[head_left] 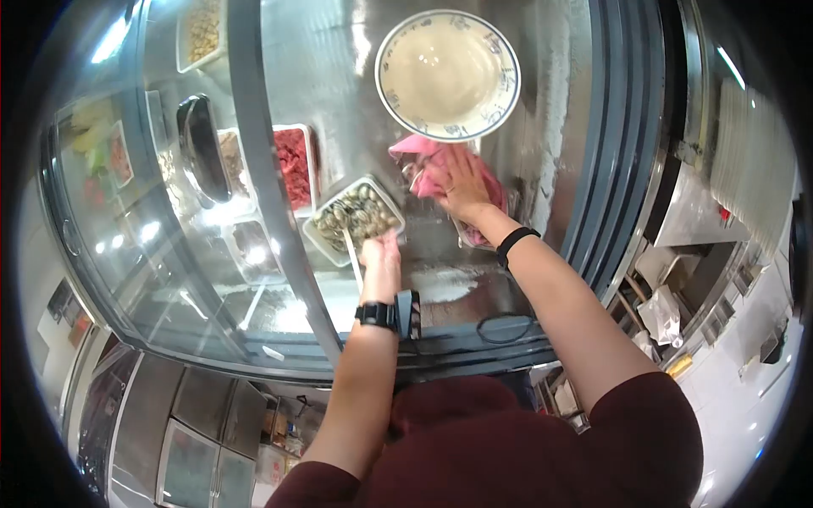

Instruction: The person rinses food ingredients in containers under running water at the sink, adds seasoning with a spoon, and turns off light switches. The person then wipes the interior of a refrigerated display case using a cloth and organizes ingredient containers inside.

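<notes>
My left hand [383, 258] is at the near right edge of a white tray of shellfish [360, 213], its fingers closed against the rim. A thin white handle stands in the shellfish beside that hand. My right hand [465, 188] lies with fingers spread on a pink cloth or bag [428, 169]. Beneath the pink item, part of a clear container with pinkish contents [476, 235] shows; the rest is covered. A large white bowl with a blue-patterned rim [447, 76] sits just beyond my right hand.
Left of the shellfish, a tray of red minced meat [294, 167] sits by the metal frame bar [279, 161]. Behind glass are a black oval object [203, 148] and another tray [201, 35]. A black cord loop [506, 328] lies on the near ledge.
</notes>
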Demonstrator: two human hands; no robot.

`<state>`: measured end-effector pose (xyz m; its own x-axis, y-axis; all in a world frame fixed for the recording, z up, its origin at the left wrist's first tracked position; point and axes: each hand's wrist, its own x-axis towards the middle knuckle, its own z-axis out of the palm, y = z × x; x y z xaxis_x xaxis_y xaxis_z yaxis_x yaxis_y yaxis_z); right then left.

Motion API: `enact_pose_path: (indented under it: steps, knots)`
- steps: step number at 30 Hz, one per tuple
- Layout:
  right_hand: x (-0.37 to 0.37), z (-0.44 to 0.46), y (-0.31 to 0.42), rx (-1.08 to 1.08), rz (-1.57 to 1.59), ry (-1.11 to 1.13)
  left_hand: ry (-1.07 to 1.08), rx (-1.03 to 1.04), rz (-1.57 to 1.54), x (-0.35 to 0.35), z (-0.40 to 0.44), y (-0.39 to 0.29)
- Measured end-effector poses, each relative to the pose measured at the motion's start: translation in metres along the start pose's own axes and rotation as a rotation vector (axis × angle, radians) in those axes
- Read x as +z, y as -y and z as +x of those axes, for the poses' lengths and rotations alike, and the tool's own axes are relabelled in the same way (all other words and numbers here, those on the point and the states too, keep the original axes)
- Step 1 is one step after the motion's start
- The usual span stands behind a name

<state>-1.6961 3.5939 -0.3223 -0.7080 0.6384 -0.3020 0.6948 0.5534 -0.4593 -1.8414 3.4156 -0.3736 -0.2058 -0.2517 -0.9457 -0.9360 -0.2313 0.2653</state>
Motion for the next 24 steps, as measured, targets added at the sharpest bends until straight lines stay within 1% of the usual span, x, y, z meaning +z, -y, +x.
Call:
enact_pose_path:
  steps: [1, 3, 4, 6, 7, 8, 9, 10, 11, 12, 13, 14, 15, 17, 19, 20, 21, 22, 23, 24]
  knots:
    - [-0.007, 0.013, 0.006, -0.066, 0.052, 0.088, 0.003, 0.0, 0.005, -0.007, -0.003, 0.001]
    - [0.018, 0.045, 0.015, -0.262, -0.014, -0.028, 0.023, -0.014, 0.016, -0.019, -0.005, 0.001]
    - [0.029, 0.064, 0.022, -0.36, -0.047, -0.084, -0.001, 0.0, 0.007, -0.016, -0.021, 0.001]
    - [0.025, 0.104, 0.049, -0.191, -0.034, -0.134, 0.042, -0.12, -0.075, -0.015, -0.038, -0.006]
    - [0.022, 0.129, 0.059, -0.136, -0.025, -0.145, -0.01, -0.079, -0.051, -0.012, -0.046, -0.006]
    - [0.019, 0.155, 0.068, -0.107, -0.014, -0.228, 0.064, -0.048, -0.052, -0.01, -0.057, -0.007]
    - [0.016, 0.182, 0.076, -0.075, -0.001, -0.309, 0.05, 0.002, -0.028, -0.005, -0.071, -0.006]
    - [0.012, 0.208, 0.081, -0.057, 0.062, -0.336, 0.036, 0.051, 0.001, 0.0, -0.081, -0.005]
    - [0.006, 0.233, 0.088, -0.022, 0.066, -0.319, 0.056, 0.037, 0.001, -0.001, -0.084, -0.004]
    - [-0.002, 0.255, 0.095, -0.004, 0.062, -0.348, -0.002, 0.045, -0.006, 0.001, -0.088, 0.0]
    - [-0.006, 0.276, 0.099, 0.014, 0.057, -0.376, 0.017, 0.013, 0.005, -0.004, -0.084, 0.003]
    - [-0.006, 0.295, 0.1, -0.008, 0.121, -0.449, 0.036, -0.019, 0.014, -0.008, -0.079, 0.006]
    - [-0.008, 0.305, 0.1, -0.057, 0.087, -0.428, 0.051, -0.022, 0.038, -0.008, -0.078, 0.006]
    - [-0.006, 0.302, 0.101, -0.196, 0.01, -0.356, 0.072, -0.034, 0.088, -0.013, -0.081, 0.006]
    - [-0.002, 0.289, 0.092, -0.385, -0.083, -0.268, 0.026, 0.005, 0.074, -0.001, -0.101, 0.001]
    - [0.0, 0.27, 0.089, -0.431, -0.071, -0.22, 0.01, 0.024, 0.067, 0.005, -0.108, -0.001]
    - [0.0, 0.243, 0.088, -0.474, -0.058, -0.174, -0.008, 0.026, 0.058, 0.003, -0.107, -0.002]
    - [0.004, 0.222, 0.081, -0.463, 0.05, -0.218, -0.01, 0.061, 0.074, 0.004, -0.111, -0.005]
    - [0.007, 0.202, 0.074, -0.452, 0.141, -0.21, 0.002, 0.054, 0.069, -0.001, -0.106, -0.007]
    - [0.006, 0.179, 0.065, -0.469, 0.147, -0.193, 0.017, 0.046, 0.066, -0.007, -0.1, -0.009]
